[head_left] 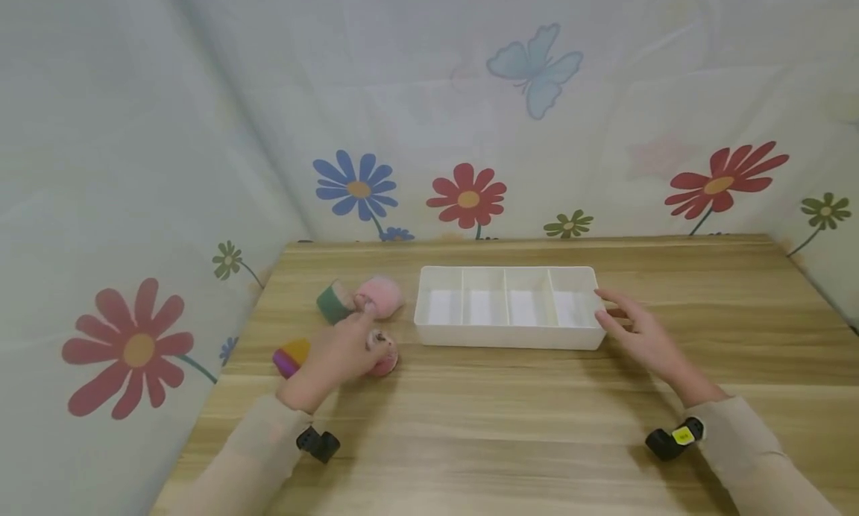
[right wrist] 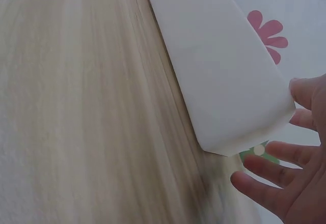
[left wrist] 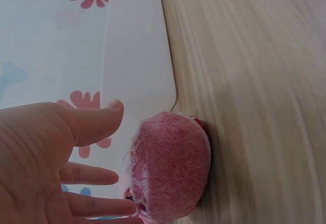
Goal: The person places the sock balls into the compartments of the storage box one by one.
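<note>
- So the left hand (head_left: 342,348) is over a bunch of soft pieces: a fuzzy pink one (head_left: 382,296), a green-sided one (head_left: 330,306), a purple-and-orange one (head_left: 293,357) and a patterned pink one (head_left: 385,361).
- Left wrist view gives you what the head cam can't: fingers straight, thumb well spread, gripping nothing. There's a rounded pink fuzzy lump (left wrist: 170,168) right by the fingertips; can't tell which pink one it is, or if they touch.
- Right hand (head_left: 644,344) is at the right end of the white four-compartment tray (head_left: 513,338), fingers spread and fairly straight. Its wrist cam has the thumb at the tray's edge and the lower fingers off it, not wrapped round anything.
- Only the head cam shows the dividers; both wrist cams just get plain outer wall.
- Edges: tabletop (head_left: 503,434) backs onto floral cloth (head_left: 403,91), tray fairly near that side.
- Room-wise, a wide stretch of wood grain sits between the sleeves, in front of the tray.
</note>
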### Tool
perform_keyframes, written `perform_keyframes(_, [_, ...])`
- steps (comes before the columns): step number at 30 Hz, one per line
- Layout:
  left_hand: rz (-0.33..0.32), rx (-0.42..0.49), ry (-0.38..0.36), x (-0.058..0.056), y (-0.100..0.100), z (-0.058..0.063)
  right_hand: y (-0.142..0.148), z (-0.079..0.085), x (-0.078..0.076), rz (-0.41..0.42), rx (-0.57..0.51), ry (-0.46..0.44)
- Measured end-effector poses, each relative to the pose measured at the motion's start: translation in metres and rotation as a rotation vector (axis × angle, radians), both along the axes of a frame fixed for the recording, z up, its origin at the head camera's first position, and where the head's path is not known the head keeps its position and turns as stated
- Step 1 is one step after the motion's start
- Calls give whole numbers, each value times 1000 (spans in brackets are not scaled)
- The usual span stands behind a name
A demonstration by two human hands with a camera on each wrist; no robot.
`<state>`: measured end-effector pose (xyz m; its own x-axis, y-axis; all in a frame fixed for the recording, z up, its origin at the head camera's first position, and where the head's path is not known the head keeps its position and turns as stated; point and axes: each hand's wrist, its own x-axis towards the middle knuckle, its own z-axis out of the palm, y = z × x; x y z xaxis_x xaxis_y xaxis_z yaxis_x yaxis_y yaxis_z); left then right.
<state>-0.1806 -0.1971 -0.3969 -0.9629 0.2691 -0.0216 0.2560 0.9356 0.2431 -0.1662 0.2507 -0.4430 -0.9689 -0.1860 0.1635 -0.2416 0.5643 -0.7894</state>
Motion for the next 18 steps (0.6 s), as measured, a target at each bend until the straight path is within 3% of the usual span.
perform_keyframes(5, [-4, 15, 2, 4, -1, -5, 1, -6, -3, -11, -67, -18])
perform_keyframes(12, [-5, -43, 7, 7, -2, -10, 1, -11, -5, -16, -215, -50])
perform_keyframes(18, [-46, -11, -1, 8, -4, -12, 4, -16, -3, -7, -281, -55])
